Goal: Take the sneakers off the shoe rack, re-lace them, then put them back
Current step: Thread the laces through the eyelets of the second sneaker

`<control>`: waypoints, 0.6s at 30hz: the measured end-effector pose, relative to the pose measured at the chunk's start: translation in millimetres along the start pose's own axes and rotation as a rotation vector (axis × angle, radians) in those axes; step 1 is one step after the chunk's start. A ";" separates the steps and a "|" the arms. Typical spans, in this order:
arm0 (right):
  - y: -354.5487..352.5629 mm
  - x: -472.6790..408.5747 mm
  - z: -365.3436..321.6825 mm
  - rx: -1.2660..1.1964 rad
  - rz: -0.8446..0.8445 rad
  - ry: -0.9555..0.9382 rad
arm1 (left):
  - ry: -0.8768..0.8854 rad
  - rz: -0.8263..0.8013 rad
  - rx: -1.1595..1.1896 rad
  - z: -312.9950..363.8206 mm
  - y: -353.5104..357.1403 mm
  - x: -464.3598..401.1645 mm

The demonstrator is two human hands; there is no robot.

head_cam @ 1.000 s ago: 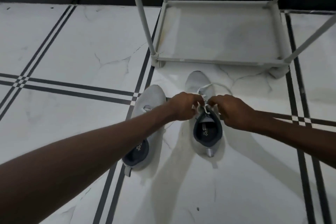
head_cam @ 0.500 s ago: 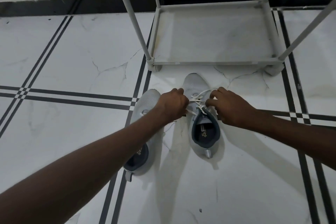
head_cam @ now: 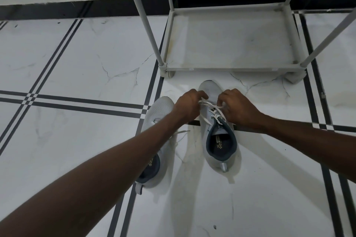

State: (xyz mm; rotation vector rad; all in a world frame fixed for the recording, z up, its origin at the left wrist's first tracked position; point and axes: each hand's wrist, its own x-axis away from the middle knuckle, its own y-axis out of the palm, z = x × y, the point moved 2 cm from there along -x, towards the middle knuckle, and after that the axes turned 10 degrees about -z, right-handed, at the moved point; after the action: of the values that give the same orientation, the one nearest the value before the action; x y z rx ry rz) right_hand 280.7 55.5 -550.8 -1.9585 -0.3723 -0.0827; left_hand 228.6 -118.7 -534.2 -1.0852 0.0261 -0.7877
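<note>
Two pale grey sneakers with dark blue linings stand on the floor, toes pointing at the shoe rack [head_cam: 229, 67]. The right sneaker [head_cam: 221, 144] has a white lace [head_cam: 213, 110] crossed over its tongue. My left hand [head_cam: 187, 105] pinches one end of that lace at the shoe's left side. My right hand [head_cam: 238, 108] pinches the other end on the right side. The left sneaker [head_cam: 163, 113] lies partly under my left forearm, with a loose lace end [head_cam: 181, 132] trailing on the tile.
The rack's lowest shelf holds nothing, and its grey poles [head_cam: 143, 17] rise out of view. White marble tiles with black double lines [head_cam: 81, 102] cover the floor. A black skirting strip [head_cam: 57, 8] runs along the wall behind.
Both hands have shifted from near the collar toward the toe of the right sneaker, drawing the lace across it. The view has tilted, so the rack looks closer.
</note>
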 end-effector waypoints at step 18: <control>-16.9 12.2 -1.1 -0.243 -0.059 0.149 | 0.082 0.006 0.026 21.2 -46.1 -1.3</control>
State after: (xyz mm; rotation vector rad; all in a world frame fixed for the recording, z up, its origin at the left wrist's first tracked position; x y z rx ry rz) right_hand 287.5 63.3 -532.6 -2.1650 -0.3336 -0.3234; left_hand 210.0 -111.9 -487.4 -1.0277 0.0882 -0.8244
